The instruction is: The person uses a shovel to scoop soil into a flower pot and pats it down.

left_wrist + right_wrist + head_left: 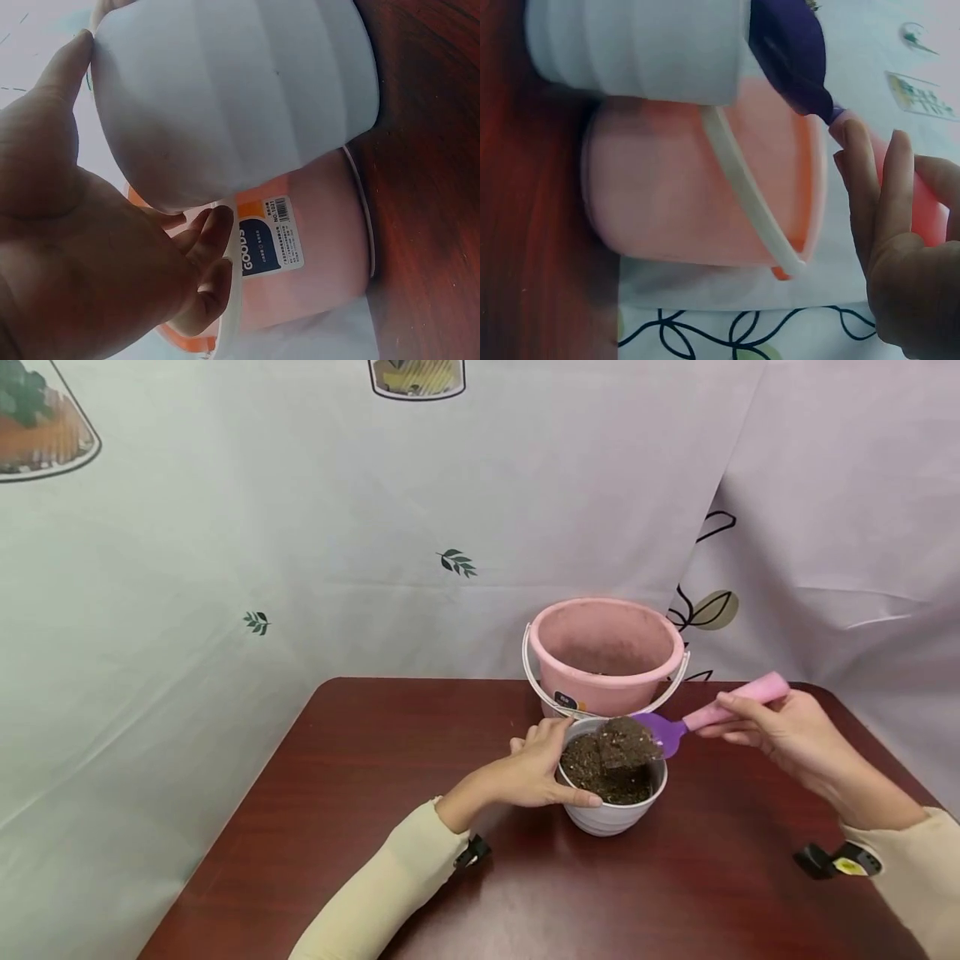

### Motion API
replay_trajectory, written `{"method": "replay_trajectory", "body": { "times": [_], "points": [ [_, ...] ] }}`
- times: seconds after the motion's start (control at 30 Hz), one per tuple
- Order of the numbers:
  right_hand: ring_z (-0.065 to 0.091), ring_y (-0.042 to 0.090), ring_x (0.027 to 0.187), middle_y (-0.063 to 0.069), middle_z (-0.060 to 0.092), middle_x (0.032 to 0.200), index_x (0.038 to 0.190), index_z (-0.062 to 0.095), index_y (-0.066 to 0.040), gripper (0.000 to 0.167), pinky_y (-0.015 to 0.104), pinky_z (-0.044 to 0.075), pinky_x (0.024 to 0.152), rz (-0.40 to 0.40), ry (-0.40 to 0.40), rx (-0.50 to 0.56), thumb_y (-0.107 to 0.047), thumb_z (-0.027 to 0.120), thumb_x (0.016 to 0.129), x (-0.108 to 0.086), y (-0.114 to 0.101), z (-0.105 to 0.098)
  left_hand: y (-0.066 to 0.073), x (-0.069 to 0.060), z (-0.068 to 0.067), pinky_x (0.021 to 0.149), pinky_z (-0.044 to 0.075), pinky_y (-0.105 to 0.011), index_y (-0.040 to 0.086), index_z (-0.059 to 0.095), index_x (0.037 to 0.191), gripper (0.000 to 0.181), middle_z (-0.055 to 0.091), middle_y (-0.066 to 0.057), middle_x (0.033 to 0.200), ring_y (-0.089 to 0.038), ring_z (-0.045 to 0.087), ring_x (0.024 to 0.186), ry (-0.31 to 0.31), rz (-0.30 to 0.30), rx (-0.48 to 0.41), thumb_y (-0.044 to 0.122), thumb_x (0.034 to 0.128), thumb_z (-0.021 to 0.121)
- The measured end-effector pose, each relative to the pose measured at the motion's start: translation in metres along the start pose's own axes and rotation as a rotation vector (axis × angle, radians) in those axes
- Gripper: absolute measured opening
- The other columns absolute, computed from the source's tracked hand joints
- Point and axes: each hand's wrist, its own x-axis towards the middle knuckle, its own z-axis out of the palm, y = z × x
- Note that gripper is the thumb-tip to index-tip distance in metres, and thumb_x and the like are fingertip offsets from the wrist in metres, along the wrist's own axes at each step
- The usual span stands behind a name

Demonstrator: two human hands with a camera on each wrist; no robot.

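A white flower pot [611, 818] with dark soil in it stands on the table. My left hand [528, 768] grips the pot's rim from the left, thumb on the near side and index finger on the far side; its other fingers show beneath the thumb side in the left wrist view. My right hand [798, 739] holds a trowel by its pink handle [738, 702]. The trowel's purple blade [663, 733] reaches over the pot, carrying a clump of dark soil [628, 743]. From the right wrist, the blade's purple underside [795, 60] shows beside the pot's rim.
Right behind the pot stands a pink bucket [607, 689] with a white handle [531, 677] lowered across its front. Dark residue marks its inside wall. A dark red wooden table [360, 827] carries both. Behind it hangs a pale printed cloth [360, 527].
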Motion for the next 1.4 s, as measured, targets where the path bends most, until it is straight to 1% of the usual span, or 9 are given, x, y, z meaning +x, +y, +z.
{"method": "replay_trajectory", "body": {
  "times": [0.07,0.13,0.33,0.4,0.83,1.0,1.1,1.23,1.4],
  "points": [
    [0.072,0.031,0.088,0.022,0.072,0.095,0.106,0.073,0.007,0.023,0.03,0.057,0.07,0.027,0.051,-0.068,-0.006,0.055,0.102,-0.002,0.004,0.003,0.0,0.0,0.001,0.091,0.027,-0.04,0.009,0.02,0.157,0.112,0.031,-0.009,0.151,-0.025,0.03,0.133,-0.004,-0.003,-0.003,0.058,0.0755,0.079],
    [0.073,0.032,0.086,0.021,0.073,0.093,0.105,0.073,0.008,0.022,0.031,0.057,0.068,0.023,0.101,-0.144,-0.008,0.058,0.1,-0.004,0.006,0.004,0.0,-0.001,0.001,0.091,0.026,-0.04,0.008,0.02,0.157,0.112,0.031,-0.008,0.152,-0.024,0.029,0.134,-0.018,-0.007,-0.007,0.058,0.0759,0.079],
    [0.073,0.028,0.083,0.014,0.075,0.092,0.104,0.072,0.007,0.023,0.034,0.058,0.065,-0.072,0.153,-0.454,-0.013,0.061,0.1,-0.007,0.002,0.009,0.0,-0.003,0.003,0.091,0.025,-0.039,0.008,0.019,0.157,0.112,0.03,-0.008,0.153,-0.024,0.028,0.134,-0.035,-0.013,-0.019,0.058,0.0766,0.078],
    [0.073,0.026,0.082,0.012,0.075,0.092,0.103,0.073,0.005,0.022,0.034,0.058,0.064,-0.09,0.163,-0.491,-0.013,0.061,0.099,-0.007,-0.003,0.011,0.0,-0.003,0.003,0.09,0.025,-0.038,0.008,0.019,0.157,0.112,0.03,-0.008,0.153,-0.024,0.028,0.134,-0.029,-0.008,-0.013,0.058,0.0767,0.078],
    [0.074,0.024,0.077,0.01,0.076,0.088,0.099,0.07,0.007,0.012,0.034,0.057,0.059,-0.192,0.188,-0.538,-0.003,0.063,0.096,-0.007,-0.026,0.015,0.0,-0.002,0.001,0.09,0.026,-0.039,0.007,0.02,0.157,0.112,0.031,-0.011,0.152,-0.025,0.03,0.134,-0.018,-0.009,0.005,0.059,0.0762,0.078],
    [0.073,0.022,0.071,0.012,0.075,0.083,0.099,0.069,0.009,0.009,0.033,0.056,0.056,-0.224,0.187,-0.491,0.004,0.064,0.093,-0.005,-0.034,0.017,-0.001,-0.002,0.0,0.089,0.026,-0.038,0.007,0.021,0.157,0.112,0.031,-0.011,0.151,-0.025,0.031,0.133,-0.009,-0.006,0.011,0.059,0.0759,0.079],
    [0.073,0.021,0.071,0.011,0.075,0.082,0.099,0.069,0.009,0.009,0.033,0.056,0.056,-0.231,0.187,-0.495,0.005,0.065,0.092,-0.004,-0.035,0.019,-0.001,-0.002,0.0,0.089,0.027,-0.038,0.008,0.022,0.157,0.111,0.032,-0.011,0.15,-0.025,0.031,0.132,-0.005,-0.006,0.008,0.058,0.0757,0.079],
    [0.073,0.018,0.069,0.004,0.076,0.084,0.098,0.07,0.007,0.009,0.032,0.055,0.055,-0.247,0.235,-0.498,0.006,0.067,0.09,-0.004,-0.035,0.02,0.0,-0.002,-0.001,0.089,0.027,-0.039,0.008,0.021,0.157,0.111,0.031,-0.011,0.151,-0.026,0.031,0.132,-0.011,-0.008,0.013,0.058,0.0761,0.078],
    [0.072,0.016,0.065,0.002,0.075,0.089,0.097,0.069,0.01,0.012,0.031,0.055,0.052,-0.321,0.255,-0.422,0.013,0.068,0.086,-0.007,-0.036,0.015,0.0,-0.001,-0.001,0.089,0.026,-0.038,0.008,0.021,0.157,0.111,0.031,-0.011,0.151,-0.026,0.031,0.132,-0.011,-0.005,0.016,0.058,0.0766,0.078]
  ]
}}
